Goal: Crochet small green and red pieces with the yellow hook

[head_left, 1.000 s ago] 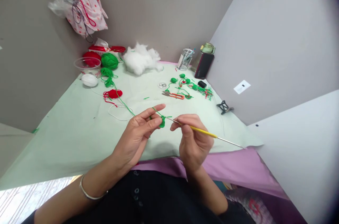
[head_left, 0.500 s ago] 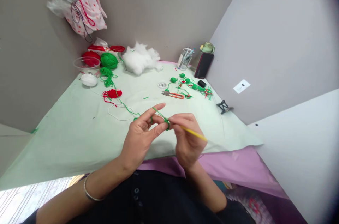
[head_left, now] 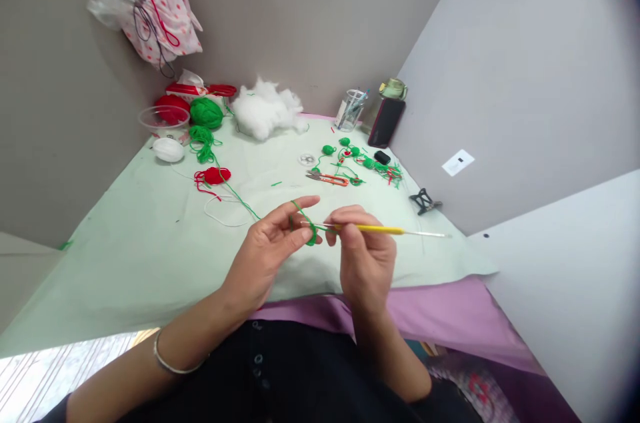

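Observation:
Between thumb and fingers, my left hand [head_left: 267, 243] pinches a small piece of green crochet work [head_left: 312, 235], its index finger stretched out with green yarn [head_left: 235, 195] looped over it. That strand runs back across the table to a loose green heap. My right hand [head_left: 366, 253] is closed on a crochet hook [head_left: 380, 229] with a yellow grip and metal ends. The hook lies nearly level, its left tip at the green work beside my left fingers. A green strand spans the short gap between both hands.
Orange-handled thread snips [head_left: 327, 178], small green crocheted balls [head_left: 328, 150] and a black phone [head_left: 387, 122] lie toward the back right. White stuffing [head_left: 267, 110], a green yarn ball [head_left: 206, 114], a red yarn bundle [head_left: 216, 175] and a clear tub [head_left: 164, 118] are back left.
My right hand has shifted slightly right, away from the left. The hook has swung from slanting down to nearly level, its shaft now visible. The left hand still pinches the green work.

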The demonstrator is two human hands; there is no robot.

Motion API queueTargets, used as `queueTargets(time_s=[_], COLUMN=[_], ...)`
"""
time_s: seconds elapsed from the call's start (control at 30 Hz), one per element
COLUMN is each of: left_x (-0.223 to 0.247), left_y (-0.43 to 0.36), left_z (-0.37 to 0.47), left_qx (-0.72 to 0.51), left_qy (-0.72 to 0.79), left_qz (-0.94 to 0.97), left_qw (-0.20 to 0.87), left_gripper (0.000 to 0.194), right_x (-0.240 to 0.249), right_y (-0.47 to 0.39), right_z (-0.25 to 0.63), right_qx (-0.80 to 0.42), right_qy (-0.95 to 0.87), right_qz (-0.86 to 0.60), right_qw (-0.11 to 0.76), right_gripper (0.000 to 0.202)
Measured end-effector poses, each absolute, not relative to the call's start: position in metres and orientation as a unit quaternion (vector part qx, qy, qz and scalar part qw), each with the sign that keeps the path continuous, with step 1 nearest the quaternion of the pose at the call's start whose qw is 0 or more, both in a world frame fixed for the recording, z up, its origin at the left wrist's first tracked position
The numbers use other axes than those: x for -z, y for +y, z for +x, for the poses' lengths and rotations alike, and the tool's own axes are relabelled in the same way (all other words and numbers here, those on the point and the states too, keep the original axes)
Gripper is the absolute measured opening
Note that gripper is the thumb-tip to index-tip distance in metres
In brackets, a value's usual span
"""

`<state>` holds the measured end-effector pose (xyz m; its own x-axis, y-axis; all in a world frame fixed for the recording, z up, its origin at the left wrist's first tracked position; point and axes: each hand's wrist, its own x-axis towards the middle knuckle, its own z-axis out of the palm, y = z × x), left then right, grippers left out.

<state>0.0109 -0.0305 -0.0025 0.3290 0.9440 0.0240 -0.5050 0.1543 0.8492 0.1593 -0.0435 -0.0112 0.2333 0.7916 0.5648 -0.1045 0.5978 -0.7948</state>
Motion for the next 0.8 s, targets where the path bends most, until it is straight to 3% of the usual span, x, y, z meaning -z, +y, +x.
queueTargets(time_s=[0.13, 0.23, 0.57, 0.8], left_x=[0.004, 0.004, 0.006, -0.005], left_y=[-0.034, -0.033, -0.024, -0.025], left_z=[0.016, 0.015, 0.006, 0.007], left_qx=[-0.519, -0.505, -0.508, -0.476], left_qy=[0.271, 0.282, 0.326, 0.299], left_qz=[0.400, 0.391, 0.431, 0.395], left_qw=[0.705, 0.716, 0.671, 0.727], left_gripper=[0.048, 0.055, 0.037, 0.033], right_x=[0.015, 0.019, 0.024, 0.018], right_y=[-0.042, -0.042, -0.040, -0.044], right_z=[0.154, 0.158, 0.160, 0.155], right_qx=[-0.268, -0.323, -0.362, -0.240], right_qy=[-0.563, -0.533, -0.508, -0.574], right_qz=[-0.341, -0.334, -0.335, -0.348], right_qw=[0.703, 0.707, 0.706, 0.701], right_gripper=[0.016, 0.016, 0.013, 0.015])
